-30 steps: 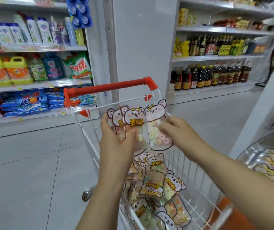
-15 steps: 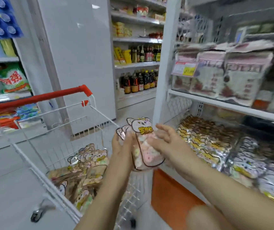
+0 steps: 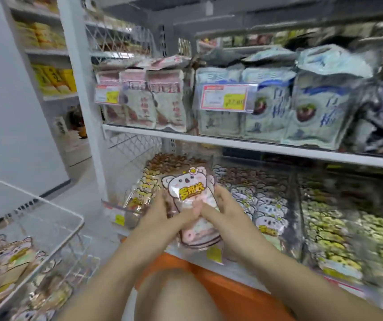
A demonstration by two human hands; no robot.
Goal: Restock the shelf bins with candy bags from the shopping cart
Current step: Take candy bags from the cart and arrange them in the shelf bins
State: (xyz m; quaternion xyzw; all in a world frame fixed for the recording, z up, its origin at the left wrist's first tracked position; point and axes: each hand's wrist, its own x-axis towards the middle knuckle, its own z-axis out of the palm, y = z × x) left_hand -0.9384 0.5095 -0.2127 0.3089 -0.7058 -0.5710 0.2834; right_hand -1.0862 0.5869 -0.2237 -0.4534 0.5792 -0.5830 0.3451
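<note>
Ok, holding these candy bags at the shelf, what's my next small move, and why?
Probably ease the candy bags forward and down into the bins: left hand and right hand both grip the stack, held right in front of them.

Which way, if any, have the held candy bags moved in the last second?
Yes. The candy bags were above the cart; now they are off to its right, in front of the shelf bins.
</note>
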